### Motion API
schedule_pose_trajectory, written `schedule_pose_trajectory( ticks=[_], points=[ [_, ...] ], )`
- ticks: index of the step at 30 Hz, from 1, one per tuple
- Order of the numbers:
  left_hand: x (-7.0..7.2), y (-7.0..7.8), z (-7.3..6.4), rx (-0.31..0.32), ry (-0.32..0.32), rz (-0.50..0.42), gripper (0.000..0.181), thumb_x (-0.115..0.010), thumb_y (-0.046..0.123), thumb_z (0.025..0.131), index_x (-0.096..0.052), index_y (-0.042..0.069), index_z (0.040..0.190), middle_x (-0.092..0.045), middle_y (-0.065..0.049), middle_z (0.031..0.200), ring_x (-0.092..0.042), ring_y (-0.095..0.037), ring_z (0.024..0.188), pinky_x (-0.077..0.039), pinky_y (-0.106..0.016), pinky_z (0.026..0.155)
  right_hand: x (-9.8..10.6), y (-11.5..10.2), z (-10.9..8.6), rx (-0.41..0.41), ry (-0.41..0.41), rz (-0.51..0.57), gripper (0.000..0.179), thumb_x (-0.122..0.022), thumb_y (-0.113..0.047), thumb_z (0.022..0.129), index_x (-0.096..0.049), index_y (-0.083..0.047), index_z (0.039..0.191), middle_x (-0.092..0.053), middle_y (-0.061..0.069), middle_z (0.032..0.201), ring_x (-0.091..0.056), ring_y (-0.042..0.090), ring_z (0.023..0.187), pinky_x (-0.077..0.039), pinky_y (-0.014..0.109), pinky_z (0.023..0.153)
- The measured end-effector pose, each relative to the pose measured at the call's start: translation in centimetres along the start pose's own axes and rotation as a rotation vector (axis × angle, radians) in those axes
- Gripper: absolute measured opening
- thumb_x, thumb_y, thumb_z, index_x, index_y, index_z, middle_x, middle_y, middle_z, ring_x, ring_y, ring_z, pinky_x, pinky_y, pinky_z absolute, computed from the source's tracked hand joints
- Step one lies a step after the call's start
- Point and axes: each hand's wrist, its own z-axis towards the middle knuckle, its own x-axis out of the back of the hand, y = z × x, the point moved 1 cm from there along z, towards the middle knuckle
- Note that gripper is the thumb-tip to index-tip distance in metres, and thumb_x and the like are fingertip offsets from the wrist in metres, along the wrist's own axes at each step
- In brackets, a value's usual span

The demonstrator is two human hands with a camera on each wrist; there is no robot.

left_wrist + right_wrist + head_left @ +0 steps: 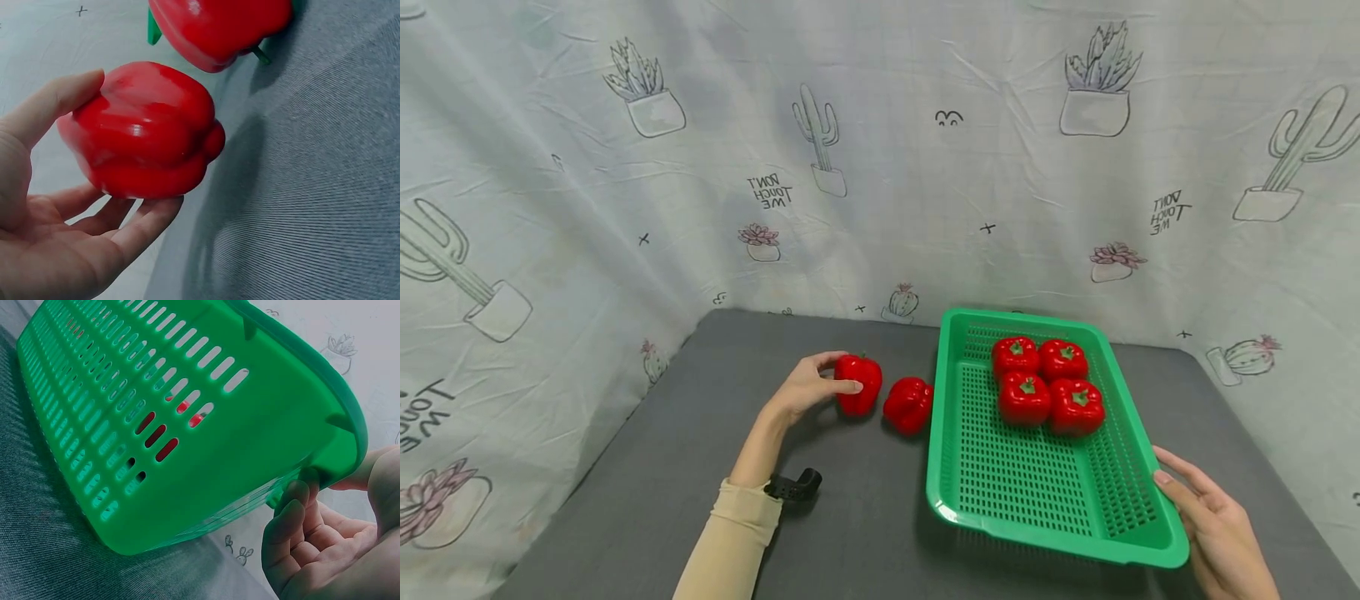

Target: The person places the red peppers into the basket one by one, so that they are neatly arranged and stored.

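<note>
My left hand (805, 388) grips a red bell pepper (861, 392) between thumb and fingers. In the left wrist view this pepper (147, 134) lies on its side in the hand, its lobed end facing the table and a shadow beneath. A second bell pepper (908, 407) rests on the table just right of it, close to the basket. My right hand (1216, 523) holds the near right rim of a green plastic basket (1060, 546), thumb over the rim and fingers curled below it. Several red peppers (1048, 385) stand grouped, stems up, in the basket's far part.
A dark grey cloth (715, 433) covers the table. Behind and at both sides hangs a pale curtain (880, 167) printed with cacti. The basket's slotted floor (1022, 483) shows in its near part. A black band (793, 486) sits on the left wrist.
</note>
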Motion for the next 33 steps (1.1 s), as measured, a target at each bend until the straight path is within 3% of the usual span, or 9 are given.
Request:
schedule_pose_trajectory(
  ticks=[8,17,26,33],
  points=[
    [0.3,0.8,-0.1,-0.029,0.033,-0.009,0.072,-0.082,0.025,0.079,-0.05,0.01,0.141,-0.051,-0.01,0.136,-0.043,-0.032,0.125,-0.046,-0.052,0.096,0.0,0.0,0.2,0.033,-0.05,0.06,0.032,-0.051,-0.013,0.104,-0.062,-0.03,0.129,-0.072,0.003,0.101,-0.069,0.017,0.08,-0.057,0.036,0.067],
    [0.2,1.7,-0.7,-0.04,0.064,-0.038,0.073,-0.082,0.026,0.08,-0.048,0.009,0.142,-0.051,-0.01,0.136,-0.048,-0.032,0.122,-0.043,-0.054,0.098,0.1,0.1,0.1,0.035,-0.045,0.05,0.032,-0.052,-0.013,0.104,-0.062,-0.03,0.13,-0.072,0.002,0.102,-0.068,0.016,0.083,-0.057,0.034,0.068],
    [-0.1,2.4,-1.0,-0.032,0.098,-0.056,0.073,-0.083,0.026,0.079,-0.049,0.01,0.141,-0.051,-0.009,0.135,-0.048,-0.033,0.12,-0.042,-0.057,0.097,0.1,0.1,0.1,0.002,0.003,0.002,0.031,-0.055,-0.018,0.103,-0.062,-0.034,0.128,-0.073,0.003,0.092,-0.067,0.012,0.088,-0.055,0.03,0.072],
    [-0.3,3.2,-1.4,-0.04,0.114,-0.072,0.071,-0.083,0.024,0.078,-0.051,0.013,0.14,-0.051,-0.008,0.136,-0.048,-0.032,0.122,-0.04,-0.059,0.099,0.1,0.1,0.0,0.031,-0.042,0.046,0.032,-0.052,-0.014,0.104,-0.062,-0.031,0.129,-0.072,0.005,0.103,-0.069,0.017,0.087,-0.057,0.035,0.07]
  ],
)
